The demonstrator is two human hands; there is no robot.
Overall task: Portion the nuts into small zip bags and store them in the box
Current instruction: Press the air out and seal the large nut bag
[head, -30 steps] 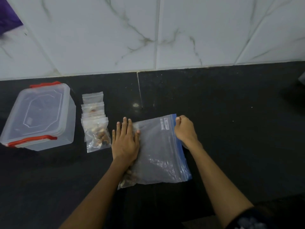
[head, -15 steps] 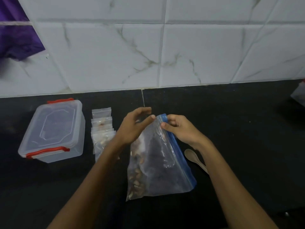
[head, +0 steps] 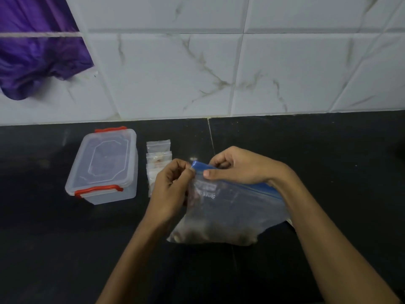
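- On the black stone counter [head: 306,150], near centre, a large clear zip bag with a blue seal strip [head: 230,207] stands with nuts, blurred, seemingly pooled at its bottom.
- Left hand [head: 173,189] and right hand [head: 238,167] each pinch the seal's far-left end.
- Small clear zip bags [head: 158,154] lie left of the hands, beside a lidded clear plastic box with red clips [head: 105,167].

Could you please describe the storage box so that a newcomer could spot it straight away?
On the black counter below the tiled wall, look left of the hands. The storage box is clear plastic, lid on, beside the small zip bags. Only it has red clips.
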